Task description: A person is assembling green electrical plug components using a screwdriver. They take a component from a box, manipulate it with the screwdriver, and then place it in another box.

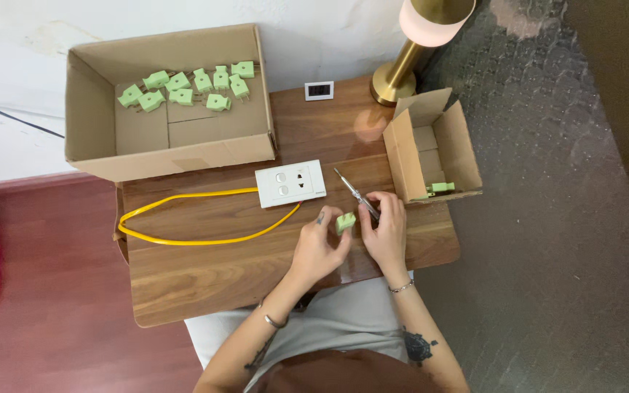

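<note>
Green plug (344,222), small and blocky, pinched in left hand (319,247); right hand (384,229) grips screwdriver (356,194).

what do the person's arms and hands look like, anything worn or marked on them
Both forearms are bare, with no sleeves. The left hand has a thin dark bangle at its wrist and a line tattoo along the forearm. The right hand has a thin silver chain bracelet and a dark round tattoo near the elbow.
</note>
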